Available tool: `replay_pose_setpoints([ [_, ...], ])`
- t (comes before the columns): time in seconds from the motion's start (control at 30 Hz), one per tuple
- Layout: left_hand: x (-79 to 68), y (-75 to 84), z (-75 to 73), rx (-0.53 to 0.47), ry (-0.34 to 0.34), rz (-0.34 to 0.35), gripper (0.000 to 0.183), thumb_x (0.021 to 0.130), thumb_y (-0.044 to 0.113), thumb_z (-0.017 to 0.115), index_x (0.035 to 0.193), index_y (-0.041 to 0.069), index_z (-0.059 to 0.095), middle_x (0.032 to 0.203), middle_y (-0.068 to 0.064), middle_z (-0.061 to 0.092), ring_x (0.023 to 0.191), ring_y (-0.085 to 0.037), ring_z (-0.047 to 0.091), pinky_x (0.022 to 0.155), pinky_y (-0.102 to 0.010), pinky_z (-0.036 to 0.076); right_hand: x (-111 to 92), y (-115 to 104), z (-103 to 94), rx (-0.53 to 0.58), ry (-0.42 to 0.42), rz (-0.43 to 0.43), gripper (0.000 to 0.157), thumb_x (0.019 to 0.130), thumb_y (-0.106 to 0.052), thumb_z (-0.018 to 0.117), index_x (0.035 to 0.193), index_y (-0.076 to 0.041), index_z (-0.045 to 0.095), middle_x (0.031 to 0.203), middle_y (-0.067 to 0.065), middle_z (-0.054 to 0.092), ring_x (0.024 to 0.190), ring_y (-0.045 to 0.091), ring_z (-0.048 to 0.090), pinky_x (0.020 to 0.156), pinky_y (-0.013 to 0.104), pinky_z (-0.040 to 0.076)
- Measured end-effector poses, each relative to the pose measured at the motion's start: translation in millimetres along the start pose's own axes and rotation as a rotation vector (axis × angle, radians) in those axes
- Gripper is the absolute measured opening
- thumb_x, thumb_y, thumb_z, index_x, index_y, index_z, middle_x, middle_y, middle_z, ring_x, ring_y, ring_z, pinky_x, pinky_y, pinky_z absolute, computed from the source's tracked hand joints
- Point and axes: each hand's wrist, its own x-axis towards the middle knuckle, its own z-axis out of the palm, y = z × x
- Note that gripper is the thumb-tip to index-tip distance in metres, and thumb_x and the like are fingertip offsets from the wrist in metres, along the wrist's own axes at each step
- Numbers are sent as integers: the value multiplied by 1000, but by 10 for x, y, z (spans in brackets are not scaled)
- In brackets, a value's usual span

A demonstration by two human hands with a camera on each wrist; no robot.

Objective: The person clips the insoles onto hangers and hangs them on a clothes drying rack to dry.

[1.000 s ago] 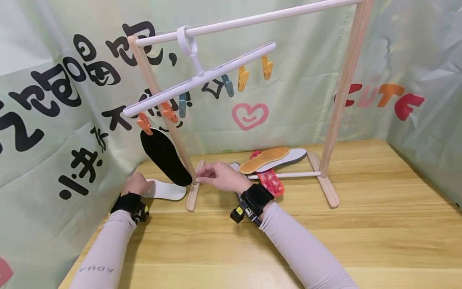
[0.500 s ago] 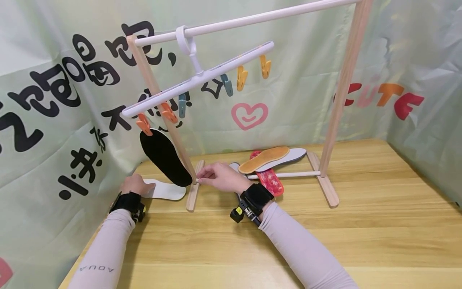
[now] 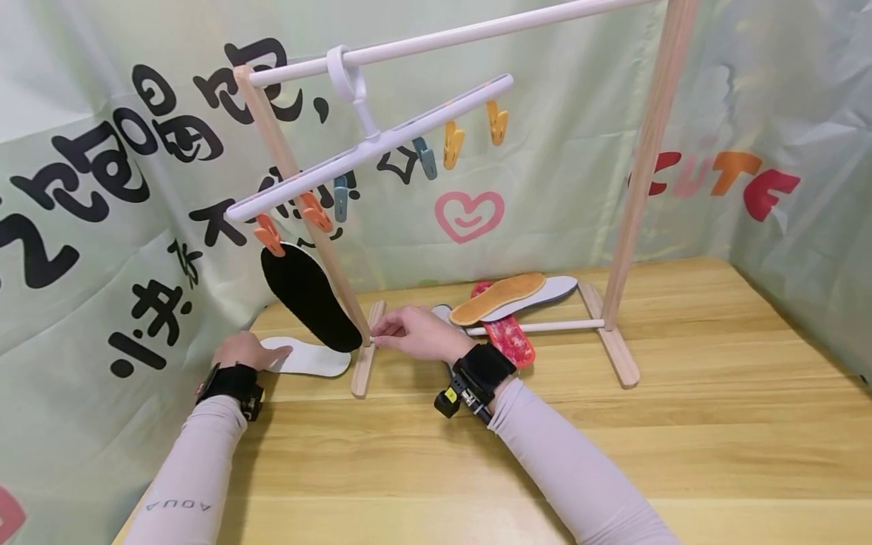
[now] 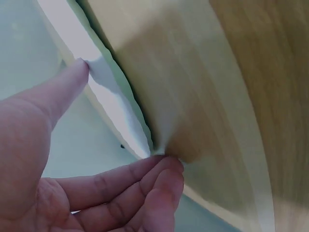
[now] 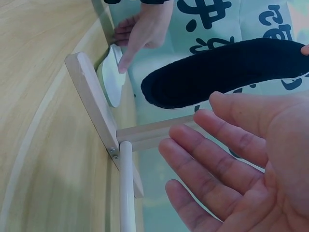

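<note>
My left hand point(image 3: 238, 350) is at the left end of a white insole point(image 3: 309, 359) lying on the table. In the left wrist view its thumb presses the insole's upper face while the curled fingers point(image 4: 159, 179) meet its end; a green edge shows beneath. A black insole point(image 3: 306, 295) hangs from an orange clip point(image 3: 268, 236) on a lilac hanger point(image 3: 381, 144). My right hand point(image 3: 418, 333) is beside the foot of the rack's left post. The right wrist view shows its fingers point(image 5: 203, 164) spread and slightly bent, holding nothing.
A wooden rack point(image 3: 643, 174) with a white top rail point(image 3: 477, 30) carries the hanger. Blue clips point(image 3: 425, 157) and yellow clips point(image 3: 453, 144) hang along it. On the table point(image 3: 722, 424), an orange insole point(image 3: 497, 297) overlaps a grey-white one point(image 3: 538, 297) and a red patterned one point(image 3: 512, 342).
My left hand has slid leftward to the end of the white insole, which stays about where it was. The right hand has stayed beside the post.
</note>
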Motion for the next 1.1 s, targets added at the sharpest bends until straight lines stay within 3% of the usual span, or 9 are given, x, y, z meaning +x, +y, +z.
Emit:
replay_pose_setpoints([
  [0.27,85,-47,104,-55,33,23,64,90,60,76,63,10,47,68,-8,52,75,-34,61,62,-38,46,-10,3,-12,-8,1,-14,21,106,-22,71,120,-9,79,120,5,81,111,19,76,100,28,59],
  [0.43,100,-94,118,-90,48,38,65,89,58,79,64,13,39,67,-2,40,72,-30,56,63,-35,43,-6,11,-18,-1,-6,-17,25,106,-22,71,123,-6,78,121,6,81,112,20,76,100,28,59],
  [0.57,154,-157,128,-135,62,27,63,83,54,85,66,9,44,69,-7,46,76,-35,59,67,-41,50,-6,17,-24,8,-6,-16,24,106,-21,70,122,-6,78,121,6,80,112,19,76,100,27,58],
  [0.7,207,-228,136,-158,85,-3,57,77,47,92,75,0,60,80,-17,61,82,-39,62,74,-49,55,-4,24,-19,20,-7,-12,22,106,-19,70,122,-6,78,120,6,81,111,19,76,100,28,59],
  [0.8,187,-238,115,-164,83,-18,56,77,41,93,84,-8,67,89,-26,67,86,-41,63,79,-52,57,-3,29,-11,26,-8,-12,22,105,-18,71,121,-6,79,119,6,81,110,19,76,99,27,59],
  [0.87,145,-236,94,-168,83,-17,50,79,36,91,82,-9,71,91,-28,70,86,-43,64,81,-53,58,1,33,-4,27,-9,-17,21,106,-19,71,121,-6,79,118,6,81,109,19,76,98,26,59],
  [0.97,63,-234,50,-157,86,18,37,85,29,84,67,0,72,79,-21,70,82,-41,65,80,-53,57,5,33,-3,26,-12,-21,22,106,-19,71,121,-6,79,118,6,81,109,18,76,98,25,59],
  [1.1,-2,-268,28,-212,108,43,40,93,25,75,57,11,68,60,-3,69,73,-31,63,72,-42,49,8,32,-19,24,-14,-20,22,106,-18,70,121,-5,78,119,6,81,111,19,76,100,27,59],
])
